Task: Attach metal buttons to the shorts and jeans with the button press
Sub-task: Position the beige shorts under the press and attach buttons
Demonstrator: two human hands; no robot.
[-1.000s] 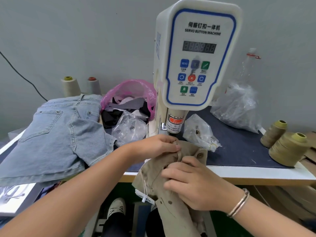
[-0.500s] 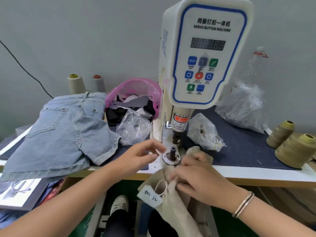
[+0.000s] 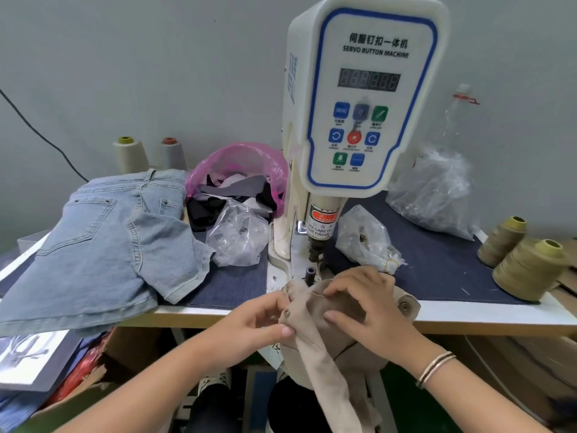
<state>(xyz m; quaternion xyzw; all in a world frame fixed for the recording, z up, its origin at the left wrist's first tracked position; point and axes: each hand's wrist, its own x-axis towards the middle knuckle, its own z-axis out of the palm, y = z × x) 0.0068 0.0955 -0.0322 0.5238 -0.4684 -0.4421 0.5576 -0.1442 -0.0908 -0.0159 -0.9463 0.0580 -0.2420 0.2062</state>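
Beige shorts [image 3: 315, 345] hang over the table's front edge, just in front of the white servo button machine [image 3: 362, 98]. My left hand [image 3: 259, 320] pinches the shorts' left edge beside a metal button [image 3: 286, 312]. My right hand [image 3: 371, 310] grips the bunched beige cloth below the press's dark lower die post [image 3: 310, 272]. A second metal button [image 3: 405, 305] shows on the cloth to the right. Light-blue denim jeans [image 3: 103, 245] lie piled on the table's left side.
Clear plastic bags [image 3: 239, 235] [image 3: 367, 239] [image 3: 437, 195] sit around the machine's base, and a pink bag [image 3: 240, 170] of scraps stands behind. Olive thread cones [image 3: 527, 270] stand at the right edge, two pale cones [image 3: 131, 154] by the wall.
My left hand came back from the die post to pinch the shorts' left edge. The beige cloth was turned, so two metal buttons now show, and the paper tag is out of sight.
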